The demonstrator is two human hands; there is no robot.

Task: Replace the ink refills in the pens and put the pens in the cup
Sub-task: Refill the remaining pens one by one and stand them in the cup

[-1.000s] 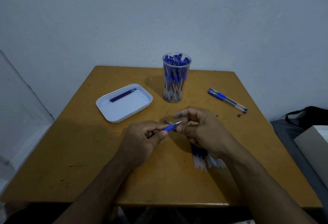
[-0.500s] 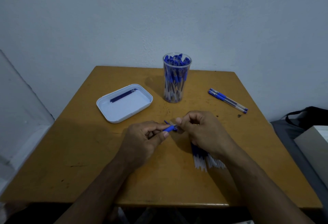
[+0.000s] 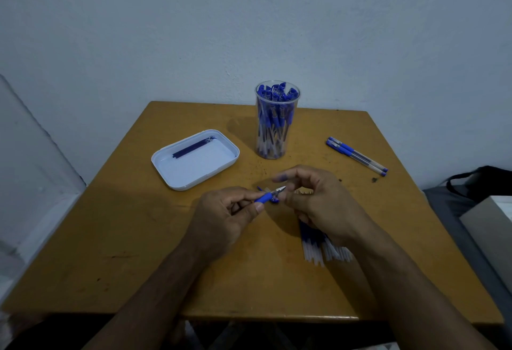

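**Blue pen held between two hands above a wooden bench**

Ochre-brown wood forms the bench [image 3: 116, 252], seen from above by a head-worn camera. Two bare forearms reach in from the bottom edge. The left hand [image 3: 221, 219] has its fingers curled round the barrel of a blue pen [image 3: 267, 196], thumb pressed along the blue grip, with the metal tip pointing up and to the right. The right hand [image 3: 318, 205] sits just beside that tip, its fingers bent and slightly apart; whether they pinch anything small cannot be told. Partly hidden under the right wrist, a pile of ink refills [image 3: 321, 250] lies on the bench, their clear ends fanned toward the viewer.

Farther back on the left sits a shallow white tray [image 3: 169, 175] holding dark refills [image 3: 192, 147] near its far rim. Behind the hands, near the middle of the bench, a clear plastic cup [image 3: 277, 122] stands upright, packed with blue-capped pens. To the right of the cup, well apart from it, two capped pens [image 3: 357, 156] lie side by side at an angle. A pale wall [image 3: 249, 22] rises behind the bench.
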